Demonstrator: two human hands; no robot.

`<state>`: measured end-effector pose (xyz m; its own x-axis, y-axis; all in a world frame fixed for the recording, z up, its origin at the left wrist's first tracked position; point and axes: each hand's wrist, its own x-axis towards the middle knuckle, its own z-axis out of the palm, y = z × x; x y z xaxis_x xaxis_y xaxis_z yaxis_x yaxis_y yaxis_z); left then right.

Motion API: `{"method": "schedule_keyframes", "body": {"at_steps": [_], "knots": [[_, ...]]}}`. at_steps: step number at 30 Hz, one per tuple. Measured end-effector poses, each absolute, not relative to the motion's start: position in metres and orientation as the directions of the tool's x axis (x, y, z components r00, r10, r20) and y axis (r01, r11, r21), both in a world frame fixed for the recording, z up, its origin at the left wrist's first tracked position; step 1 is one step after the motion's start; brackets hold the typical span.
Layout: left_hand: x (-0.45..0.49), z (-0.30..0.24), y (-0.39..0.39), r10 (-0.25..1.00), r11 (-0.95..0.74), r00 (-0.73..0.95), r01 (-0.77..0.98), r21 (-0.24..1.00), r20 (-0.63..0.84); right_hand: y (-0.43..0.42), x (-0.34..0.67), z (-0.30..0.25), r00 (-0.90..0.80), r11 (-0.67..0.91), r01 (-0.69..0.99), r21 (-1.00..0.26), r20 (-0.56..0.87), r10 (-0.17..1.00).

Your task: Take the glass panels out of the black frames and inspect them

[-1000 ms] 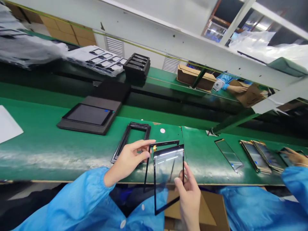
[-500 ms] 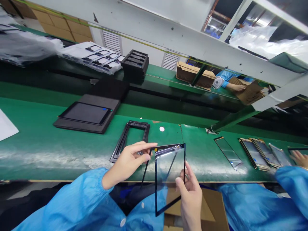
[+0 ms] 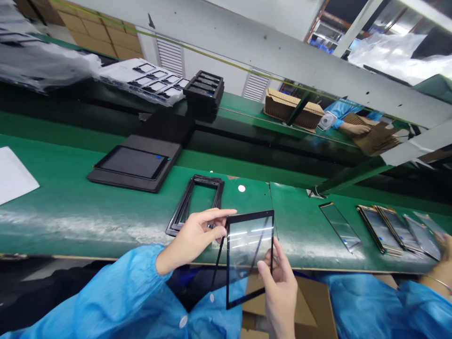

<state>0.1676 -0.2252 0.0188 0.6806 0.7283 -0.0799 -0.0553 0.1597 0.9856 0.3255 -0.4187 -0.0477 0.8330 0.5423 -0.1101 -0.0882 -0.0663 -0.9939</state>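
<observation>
My right hand (image 3: 280, 287) grips a clear glass touch panel (image 3: 237, 278) with a black border by its right edge, thumb on the face. Behind the panel is a thin black frame (image 3: 218, 260), seen partly through the glass. My left hand (image 3: 197, 238) pinches that frame near its upper left corner, its fingers by the panel's corner. Panel and frame look close together at the top; lower left they stand apart. Just beyond my left hand, a stack of black frames (image 3: 182, 203) lies on the green bench (image 3: 141, 216).
A dark tablet screen (image 3: 131, 161) rests on black foam (image 3: 120, 181) at left. To the right lie a single glass panel (image 3: 339, 226) and stacked panels (image 3: 377, 226), with a co-worker's hand (image 3: 443, 259) nearby. A slanted post (image 3: 356, 181) rises there. Black trays (image 3: 204, 89) stand behind.
The glass panel has tilted and its top edge has come up to the black frame's top, narrowing the gap. The view has shifted slightly. The co-worker's hand has moved to another panel.
</observation>
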Motion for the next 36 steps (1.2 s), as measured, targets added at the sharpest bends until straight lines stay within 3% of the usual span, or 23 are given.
{"method": "schedule_keyframes", "body": {"at_steps": [7, 28, 36], "knots": [[0.168, 0.008, -0.228, 0.73, 0.33, 0.662, -0.123, 0.936, -0.17, -0.42, 0.317, -0.042, 0.814, -0.139, -0.072, -0.988, -0.139, 0.564], [0.168, 0.002, -0.23, 0.721, 0.396, 0.67, -0.188, 0.899, -0.177, -0.42, 0.313, -0.035, 0.806, -0.191, -0.025, -0.981, -0.133, 0.577], [0.17, 0.0, -0.234, 0.737, 0.377, 0.65, -0.169, 0.911, -0.184, -0.42, 0.308, -0.043, 0.807, -0.216, 0.129, -0.968, -0.024, 0.59]]}}
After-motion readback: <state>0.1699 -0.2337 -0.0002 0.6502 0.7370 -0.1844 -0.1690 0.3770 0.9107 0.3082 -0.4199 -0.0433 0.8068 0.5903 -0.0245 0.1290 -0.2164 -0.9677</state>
